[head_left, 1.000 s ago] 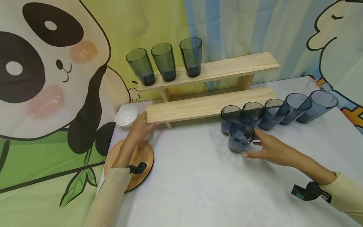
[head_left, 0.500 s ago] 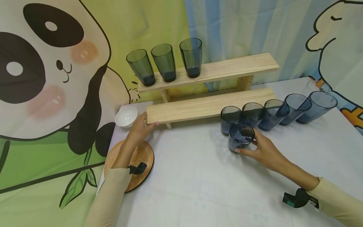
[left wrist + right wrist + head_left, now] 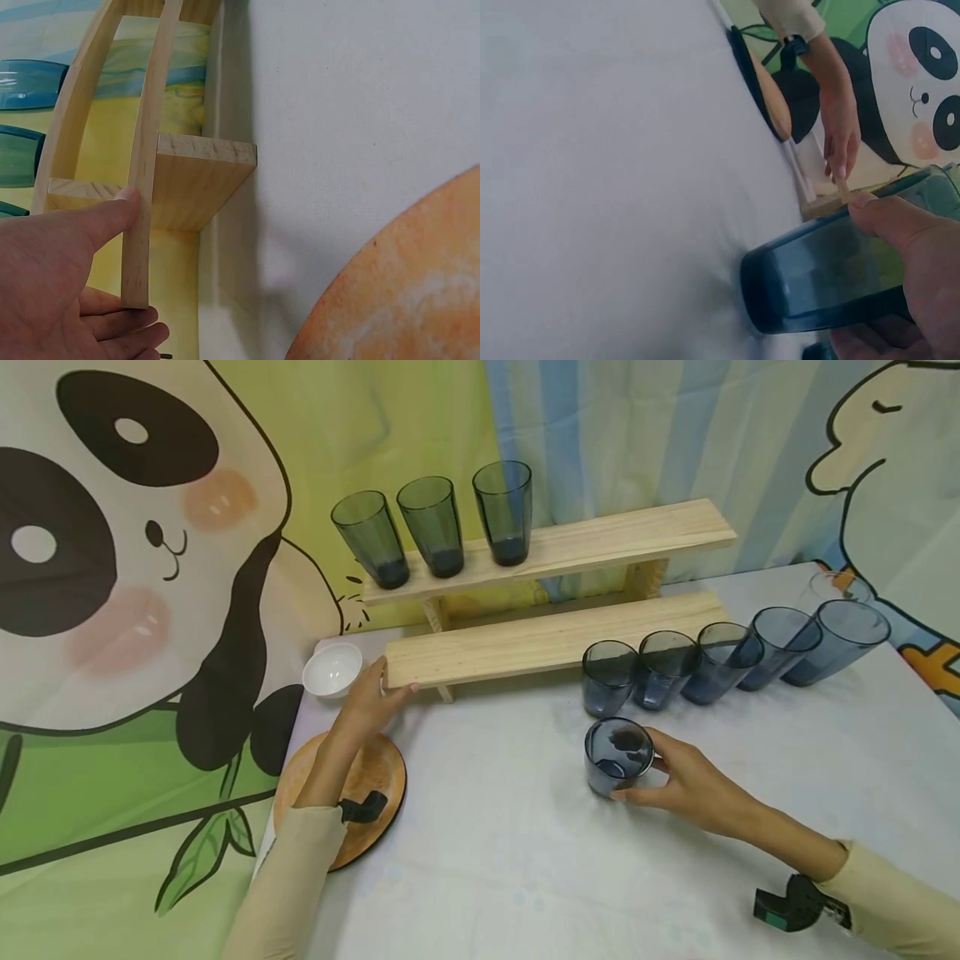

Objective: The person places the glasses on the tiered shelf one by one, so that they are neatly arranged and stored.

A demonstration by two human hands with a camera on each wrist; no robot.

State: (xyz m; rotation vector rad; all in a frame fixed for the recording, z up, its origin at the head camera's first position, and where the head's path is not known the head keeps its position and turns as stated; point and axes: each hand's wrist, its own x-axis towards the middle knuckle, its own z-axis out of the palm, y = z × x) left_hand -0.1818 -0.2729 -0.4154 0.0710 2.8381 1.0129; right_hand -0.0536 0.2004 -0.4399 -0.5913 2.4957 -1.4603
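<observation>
My right hand (image 3: pixel 693 781) grips a blue-tinted drinking glass (image 3: pixel 617 752) from its right side, in front of a row of similar glasses. In the right wrist view the thumb lies along the wall of the glass (image 3: pixel 817 277), and its base is close over the white cloth. My left hand (image 3: pixel 363 706) holds the left end of the lower board of a two-tier wooden shelf (image 3: pixel 540 639). The left wrist view has the thumb on one face of the board (image 3: pixel 139 262) and fingers around its end. Three greenish glasses (image 3: pixel 435 531) stand at the left of the upper board.
Several blue glasses (image 3: pixel 663 672) stand in a slanting row before the shelf's right half. A white bowl (image 3: pixel 333 668) sits left of the shelf. A round wooden plate (image 3: pixel 382 777) lies under my left forearm. Printed curtains (image 3: pixel 615 427) hang behind the white-covered table (image 3: pixel 495 860).
My right hand has closed around the front glass and brought it left and nearer to me, away from the row. The left hand stays on the shelf end.
</observation>
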